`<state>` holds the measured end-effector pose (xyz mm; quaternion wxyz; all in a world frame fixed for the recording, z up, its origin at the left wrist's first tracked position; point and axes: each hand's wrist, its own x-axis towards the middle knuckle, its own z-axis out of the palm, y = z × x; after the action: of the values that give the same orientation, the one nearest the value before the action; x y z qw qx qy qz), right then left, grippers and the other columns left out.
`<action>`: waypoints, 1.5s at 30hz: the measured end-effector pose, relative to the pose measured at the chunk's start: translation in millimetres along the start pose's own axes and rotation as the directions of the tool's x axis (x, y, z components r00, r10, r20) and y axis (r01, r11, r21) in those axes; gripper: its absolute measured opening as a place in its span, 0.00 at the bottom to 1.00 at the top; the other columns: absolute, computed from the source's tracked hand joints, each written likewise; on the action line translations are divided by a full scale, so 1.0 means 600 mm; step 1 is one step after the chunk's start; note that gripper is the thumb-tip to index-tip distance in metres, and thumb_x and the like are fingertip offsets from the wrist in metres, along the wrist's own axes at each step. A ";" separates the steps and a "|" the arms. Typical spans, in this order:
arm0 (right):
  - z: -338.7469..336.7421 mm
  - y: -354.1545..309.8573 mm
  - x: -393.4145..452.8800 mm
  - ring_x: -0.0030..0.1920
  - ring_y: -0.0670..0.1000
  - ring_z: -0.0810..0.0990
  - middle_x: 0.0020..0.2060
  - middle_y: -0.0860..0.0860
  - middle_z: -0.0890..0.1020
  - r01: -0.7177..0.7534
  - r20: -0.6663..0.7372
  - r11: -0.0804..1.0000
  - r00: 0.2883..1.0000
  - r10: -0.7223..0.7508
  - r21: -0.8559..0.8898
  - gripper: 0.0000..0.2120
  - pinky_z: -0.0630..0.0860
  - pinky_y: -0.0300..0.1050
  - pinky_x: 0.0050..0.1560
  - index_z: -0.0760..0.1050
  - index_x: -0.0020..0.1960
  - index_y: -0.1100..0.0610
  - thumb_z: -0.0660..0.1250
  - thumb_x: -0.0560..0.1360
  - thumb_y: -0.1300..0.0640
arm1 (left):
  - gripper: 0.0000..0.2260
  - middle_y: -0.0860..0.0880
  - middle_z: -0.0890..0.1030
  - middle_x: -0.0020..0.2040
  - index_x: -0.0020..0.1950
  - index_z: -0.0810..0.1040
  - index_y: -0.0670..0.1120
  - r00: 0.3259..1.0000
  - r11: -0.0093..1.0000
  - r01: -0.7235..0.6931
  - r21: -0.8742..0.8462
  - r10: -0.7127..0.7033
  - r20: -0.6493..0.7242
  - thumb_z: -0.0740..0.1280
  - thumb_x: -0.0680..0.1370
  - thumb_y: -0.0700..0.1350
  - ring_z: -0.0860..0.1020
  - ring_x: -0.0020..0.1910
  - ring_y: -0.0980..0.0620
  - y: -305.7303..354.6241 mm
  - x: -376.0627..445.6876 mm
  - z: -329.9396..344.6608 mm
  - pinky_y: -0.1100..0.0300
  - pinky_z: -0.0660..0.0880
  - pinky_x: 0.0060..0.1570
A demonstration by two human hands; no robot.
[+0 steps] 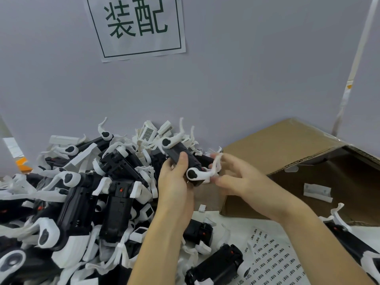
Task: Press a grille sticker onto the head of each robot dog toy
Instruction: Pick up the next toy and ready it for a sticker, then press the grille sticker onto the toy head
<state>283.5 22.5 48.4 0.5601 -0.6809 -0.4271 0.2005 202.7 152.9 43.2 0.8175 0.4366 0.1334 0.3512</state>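
A black robot dog toy (181, 156) with white legs is lifted above the table in front of me. My left hand (176, 179) grips its dark body from below, thumb across the top. My right hand (234, 177) pinches one of the toy's white legs (216, 167) at its near end. The toy's head is hidden from view. A sheet of small grille stickers (273, 262) lies flat on the table at the lower right, under my right forearm.
A big heap of black-and-white robot dog toys (82, 198) fills the left half of the table up to the wall. An open cardboard box (308, 161) stands at the right. More toys (218, 266) lie near the front edge.
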 end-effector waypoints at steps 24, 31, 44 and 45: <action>-0.013 0.015 0.016 0.41 0.41 0.85 0.38 0.38 0.85 0.022 -0.548 0.998 0.835 -0.046 -0.051 0.12 0.77 0.33 0.43 0.82 0.49 0.46 0.62 0.82 0.58 | 0.12 0.53 0.86 0.43 0.52 0.82 0.52 0.959 0.840 -0.217 0.497 0.278 -0.051 0.78 0.72 0.50 0.84 0.40 0.59 0.014 0.003 -0.030 0.69 0.76 0.33; -0.015 0.025 0.014 0.47 0.49 0.85 0.36 0.42 0.86 -0.106 -0.512 0.992 0.857 0.058 -0.065 0.13 0.79 0.56 0.62 0.81 0.47 0.45 0.63 0.81 0.61 | 0.07 0.52 0.86 0.42 0.46 0.83 0.54 0.964 0.803 -0.188 0.566 0.262 -0.052 0.75 0.74 0.56 0.83 0.44 0.52 0.032 0.007 -0.043 0.67 0.77 0.36; 0.043 0.043 0.159 0.62 0.58 0.79 0.61 0.59 0.81 -0.266 -0.148 0.751 0.964 0.222 -0.605 0.16 0.77 0.47 0.61 0.79 0.62 0.65 0.60 0.78 0.68 | 0.09 0.45 0.85 0.42 0.46 0.83 0.46 0.984 0.793 -0.118 0.598 0.174 -0.037 0.73 0.76 0.52 0.80 0.34 0.57 0.029 0.017 -0.056 0.69 0.76 0.29; 0.045 0.048 0.179 0.59 0.58 0.79 0.59 0.59 0.80 -0.269 -0.114 0.688 0.958 0.263 -0.674 0.14 0.78 0.48 0.58 0.78 0.61 0.65 0.62 0.78 0.67 | 0.10 0.44 0.85 0.41 0.46 0.83 0.45 0.984 0.791 -0.119 0.600 0.173 -0.032 0.73 0.76 0.52 0.79 0.34 0.57 0.029 0.017 -0.056 0.67 0.76 0.29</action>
<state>332.8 124.9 35.7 0.2371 -0.8941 -0.3650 0.1055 184.5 187.2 38.6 0.6031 0.6647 0.2372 0.3718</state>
